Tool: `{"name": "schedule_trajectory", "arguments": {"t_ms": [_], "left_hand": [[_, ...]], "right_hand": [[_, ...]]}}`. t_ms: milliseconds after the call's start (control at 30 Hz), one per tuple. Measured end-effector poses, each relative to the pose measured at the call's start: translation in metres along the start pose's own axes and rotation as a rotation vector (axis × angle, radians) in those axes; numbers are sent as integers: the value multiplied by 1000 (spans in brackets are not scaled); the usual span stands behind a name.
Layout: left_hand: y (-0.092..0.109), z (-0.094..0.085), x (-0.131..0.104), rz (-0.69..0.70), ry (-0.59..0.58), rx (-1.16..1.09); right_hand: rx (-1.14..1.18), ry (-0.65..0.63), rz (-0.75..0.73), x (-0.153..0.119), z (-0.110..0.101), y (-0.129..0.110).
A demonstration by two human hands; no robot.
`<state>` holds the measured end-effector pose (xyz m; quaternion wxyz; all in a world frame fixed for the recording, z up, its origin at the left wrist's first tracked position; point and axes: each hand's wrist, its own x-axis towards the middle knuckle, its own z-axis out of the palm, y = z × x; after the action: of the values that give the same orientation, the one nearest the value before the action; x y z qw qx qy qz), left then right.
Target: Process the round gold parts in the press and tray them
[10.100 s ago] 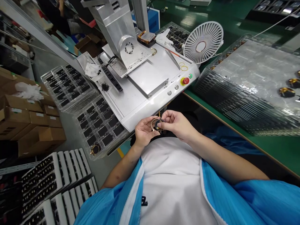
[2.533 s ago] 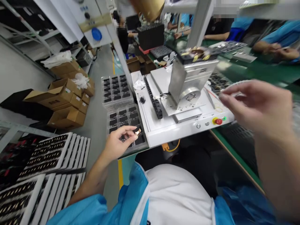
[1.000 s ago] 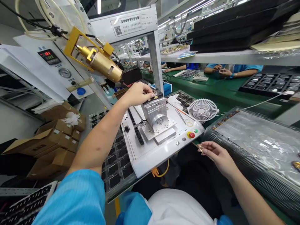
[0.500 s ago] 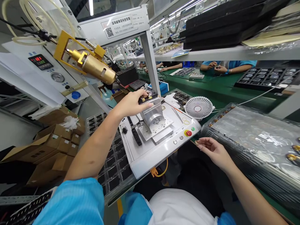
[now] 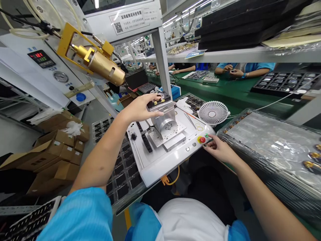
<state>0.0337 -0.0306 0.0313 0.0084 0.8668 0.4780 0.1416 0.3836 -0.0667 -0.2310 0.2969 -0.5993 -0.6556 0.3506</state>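
1. The green worktop (image 5: pixel 233 87) runs behind the white machine (image 5: pixel 160 173) and along its right side.
2. The white machine carries the metal fixture on its flat bed, with a row of buttons along its front edge.
3. A stack of clear trays (image 5: pixel 271 134) stands to the right of the machine, beyond the right hand.
4. The white fan (image 5: pixel 213 113) stands behind the machine's right corner, well apart from the left hand.
5. The metal fixture (image 5: pixel 164 115) stands upright under the left hand, its black top (image 5: pixel 166 97) bearing small yellow pieces.
6. The left hand (image 5: pixel 142 108) reaches over the fixture from its left; its fingers are at the black top and its thumb lies lower, across the front, spread apart from them.
7. The right hand (image 5: pixel 217 150) is at the machine's front right corner, index fingertip at the green-lit button, thumb lower by the edge. Whether its other fingers close on something cannot be told.
8. The red button (image 5: pixel 202 140) sits just left of the right hand's fingertips.
9. The green-lit button (image 5: pixel 206 135) is right beside the index fingertip.
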Motion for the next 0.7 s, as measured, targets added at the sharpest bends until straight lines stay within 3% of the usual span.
{"name": "schedule_trajectory", "arguments": {"t_ms": [233,433,500,567,633,700], "left_hand": [[-13,6,-6,77,21,-16],[-10,7,-11,14,8,-70],[-2,4,-25,-9,40,-97],[9,5,-50,3,163,-127],[23,17,-82,81,301,-216],[38,41,-116,236,349,-401]], "right_hand": [[-268,-135,17,4,1,1],[-458,-136,5,-5,11,2],[-465,-132,5,-10,13,-1],[-461,-112,-1,-14,15,-3],[-446,-90,-7,-14,16,-4],[-419,-66,-5,-11,15,-4]]}}
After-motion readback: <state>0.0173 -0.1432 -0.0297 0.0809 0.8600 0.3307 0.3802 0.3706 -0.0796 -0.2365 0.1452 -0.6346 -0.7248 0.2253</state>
